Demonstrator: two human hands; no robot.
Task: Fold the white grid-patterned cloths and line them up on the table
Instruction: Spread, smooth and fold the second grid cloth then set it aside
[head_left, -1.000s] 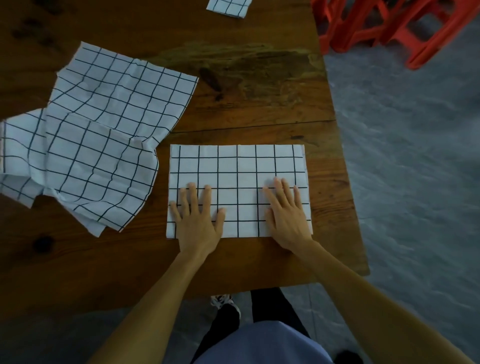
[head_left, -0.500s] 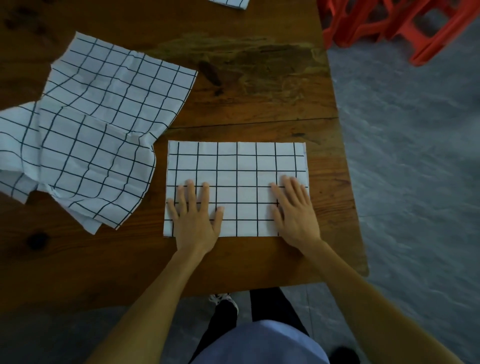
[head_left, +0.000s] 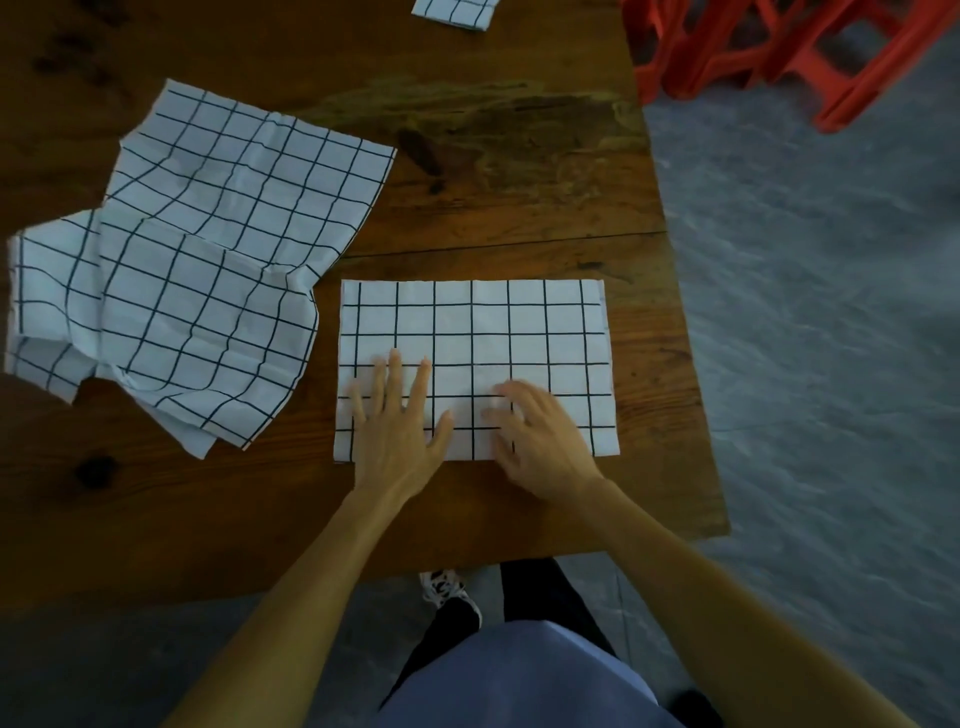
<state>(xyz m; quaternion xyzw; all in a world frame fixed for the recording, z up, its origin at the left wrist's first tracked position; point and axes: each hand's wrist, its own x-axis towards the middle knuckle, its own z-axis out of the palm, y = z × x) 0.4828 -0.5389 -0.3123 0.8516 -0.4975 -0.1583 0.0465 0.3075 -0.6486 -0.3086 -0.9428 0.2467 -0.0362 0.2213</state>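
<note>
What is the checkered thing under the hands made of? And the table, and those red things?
Folded cloth: looks like thin woven fabric, matte white with black grid lines; it lies flat and creases.
Table: looks like wood, brown with grain, dark knots and a plank seam.
Red stools: probably molded plastic, smooth and evenly coloured.

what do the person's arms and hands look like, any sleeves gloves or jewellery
Both forearms are bare along all that shows, with no sleeve in view. The left hand and the right hand wear no gloves, and no ring, watch or bracelet shows on either. The right hand is slightly blurred, so fine detail there cannot be told.
</note>
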